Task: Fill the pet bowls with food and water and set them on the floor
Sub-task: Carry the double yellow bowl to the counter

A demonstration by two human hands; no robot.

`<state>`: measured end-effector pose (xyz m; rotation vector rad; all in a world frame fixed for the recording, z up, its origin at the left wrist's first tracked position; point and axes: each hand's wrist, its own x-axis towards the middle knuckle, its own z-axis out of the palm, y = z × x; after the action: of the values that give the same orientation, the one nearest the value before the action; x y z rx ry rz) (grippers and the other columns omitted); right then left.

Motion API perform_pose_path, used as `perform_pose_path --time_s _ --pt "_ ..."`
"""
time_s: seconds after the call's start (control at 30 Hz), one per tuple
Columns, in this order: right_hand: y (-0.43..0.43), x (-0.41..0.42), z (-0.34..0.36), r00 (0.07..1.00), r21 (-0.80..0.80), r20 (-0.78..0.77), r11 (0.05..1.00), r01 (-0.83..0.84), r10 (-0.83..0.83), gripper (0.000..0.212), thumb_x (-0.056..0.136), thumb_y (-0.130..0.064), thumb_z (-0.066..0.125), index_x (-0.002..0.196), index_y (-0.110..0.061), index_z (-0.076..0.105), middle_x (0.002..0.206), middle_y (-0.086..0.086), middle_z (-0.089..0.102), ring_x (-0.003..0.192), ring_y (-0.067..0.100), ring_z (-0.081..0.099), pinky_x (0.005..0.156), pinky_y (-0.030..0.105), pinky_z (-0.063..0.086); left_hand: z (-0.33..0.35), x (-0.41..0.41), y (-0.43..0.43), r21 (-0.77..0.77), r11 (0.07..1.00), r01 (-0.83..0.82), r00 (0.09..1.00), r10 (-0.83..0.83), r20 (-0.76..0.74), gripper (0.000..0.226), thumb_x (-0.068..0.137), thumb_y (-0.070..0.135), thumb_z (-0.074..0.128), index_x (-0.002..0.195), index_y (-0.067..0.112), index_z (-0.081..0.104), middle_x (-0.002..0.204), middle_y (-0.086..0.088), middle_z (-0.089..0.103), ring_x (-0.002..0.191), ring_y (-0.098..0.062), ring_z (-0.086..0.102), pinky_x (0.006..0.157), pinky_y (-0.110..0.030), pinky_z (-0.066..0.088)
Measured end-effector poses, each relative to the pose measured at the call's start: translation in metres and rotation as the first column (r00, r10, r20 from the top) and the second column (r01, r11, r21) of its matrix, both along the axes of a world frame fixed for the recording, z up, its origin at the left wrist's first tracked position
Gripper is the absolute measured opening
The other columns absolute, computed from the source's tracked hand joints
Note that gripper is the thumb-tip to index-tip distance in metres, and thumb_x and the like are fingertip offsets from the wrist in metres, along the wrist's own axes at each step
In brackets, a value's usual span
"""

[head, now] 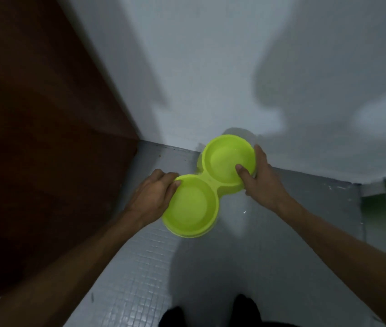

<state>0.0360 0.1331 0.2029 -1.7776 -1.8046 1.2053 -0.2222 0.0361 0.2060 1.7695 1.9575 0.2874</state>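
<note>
I hold the lime-green double pet bowl (208, 185) by both ends. My left hand (154, 197) has its fingers curled over the left rim of the near well (190, 206). My right hand (261, 182) pinches the right rim of the far well (229, 159), thumb hooked inside and the other fingers wrapped round the outside. The bowl hangs low over the grey small-tiled floor (140, 267), close to the white wall (210, 67) on the far side, with a dark brown wooden panel (34, 138) to the left. It looks lifted and tilted, not resting, though the blur keeps me from being sure.

As for progress, I see no kibble in either well. The near one looks dry. The far one shows a faint glint that may be a film of water, but I cannot tell. So I judge the filling is still ahead: food into one well, water into the other, then the bowl set flat on the floor.
</note>
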Motion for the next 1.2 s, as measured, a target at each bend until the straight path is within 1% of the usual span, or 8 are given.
perform_pose_path --time_s 0.13,0.2,0.33,0.43,0.5,0.77,0.97,1.2 --pt "-0.019 0.025 0.093 0.988 -0.043 -0.118 0.994 0.098 -0.102 0.062 0.096 -0.03 0.061 0.148 -0.026 0.027 0.104 -0.006 0.059 0.092 0.035 0.066 0.081 0.056 0.057 0.092 0.014 0.0 0.004 0.999 0.037 0.997 -0.037 0.065 0.051 0.095 0.049 0.033 0.129 0.023 0.059 0.116 -0.009 0.062 0.109 -0.029 0.059 0.088 -0.029 0.042" --pt "-0.027 0.036 0.142 0.969 -0.079 -0.176 0.984 0.162 -0.174 0.057 0.096 -0.025 0.061 0.145 -0.028 0.033 0.097 -0.007 0.059 0.085 0.03 0.067 0.072 0.054 0.06 0.142 0.021 0.003 0.004 0.999 0.046 0.994 -0.046 0.097 0.051 0.093 0.05 0.036 0.127 0.022 0.062 0.114 -0.009 0.064 0.109 -0.028 0.06 0.089 -0.029 0.042" --pt "-0.042 0.058 0.235 0.898 -0.153 -0.286 0.941 0.303 -0.335 0.047 0.095 -0.019 0.062 0.132 -0.036 0.04 0.1 0.002 0.063 0.085 0.025 0.067 0.068 0.056 0.06 0.245 0.037 0.013 0.056 0.998 0.042 0.984 -0.051 0.173 0.047 0.09 0.051 0.045 0.118 0.022 0.07 0.113 -0.002 0.072 0.108 -0.02 0.064 0.09 -0.028 0.047" --pt "-0.048 0.074 0.3 0.861 -0.149 -0.325 0.92 0.363 -0.392 0.051 0.094 -0.019 0.064 0.137 -0.035 0.04 0.112 0.01 0.062 0.087 0.018 0.066 0.06 0.042 0.062 0.309 0.05 0.022 0.081 0.995 0.053 0.976 -0.069 0.205 0.044 0.089 0.052 0.048 0.116 0.026 0.071 0.11 0.0 0.074 0.105 -0.017 0.066 0.091 -0.03 0.049" --pt "-0.051 0.089 0.345 0.836 -0.151 -0.341 0.903 0.402 -0.429 0.055 0.094 -0.022 0.064 0.141 -0.033 0.038 0.118 0.011 0.06 0.096 0.022 0.066 0.057 0.033 0.06 0.351 0.062 0.03 0.105 0.992 0.076 0.973 -0.096 0.208 0.044 0.09 0.053 0.047 0.116 0.027 0.071 0.11 0.0 0.073 0.105 -0.018 0.066 0.091 -0.029 0.048" --pt "-0.093 0.146 0.457 0.714 -0.112 -0.384 0.797 0.593 -0.585 0.06 0.095 -0.027 0.063 0.147 -0.032 0.033 0.13 0.005 0.056 0.107 0.026 0.063 0.065 0.041 0.062 0.461 0.124 0.054 0.172 0.956 0.237 0.926 -0.276 0.259 0.044 0.087 0.058 0.048 0.116 0.032 0.07 0.108 0.003 0.07 0.103 -0.016 0.064 0.092 -0.033 0.049" --pt "-0.171 0.171 0.495 0.539 -0.064 -0.38 0.602 0.796 -0.752 0.059 0.094 -0.032 0.063 0.146 -0.033 0.034 0.135 0.0 0.051 0.111 0.029 0.061 0.068 0.048 0.062 0.505 0.176 0.055 0.18 0.854 0.489 0.803 -0.521 0.291 0.042 0.088 0.055 0.05 0.115 0.031 0.072 0.112 0.006 0.071 0.106 -0.012 0.063 0.093 -0.029 0.047" --pt "-0.295 0.17 0.521 0.264 -0.07 -0.368 0.309 0.948 -0.892 0.059 0.09 -0.037 0.067 0.141 -0.033 0.037 0.125 0.014 0.058 0.098 0.034 0.067 0.062 0.044 0.062 0.537 0.233 0.012 0.165 0.61 0.775 0.56 -0.784 0.268 0.041 0.087 0.054 0.052 0.109 0.027 0.074 0.11 0.008 0.074 0.104 -0.011 0.066 0.088 -0.023 0.048"
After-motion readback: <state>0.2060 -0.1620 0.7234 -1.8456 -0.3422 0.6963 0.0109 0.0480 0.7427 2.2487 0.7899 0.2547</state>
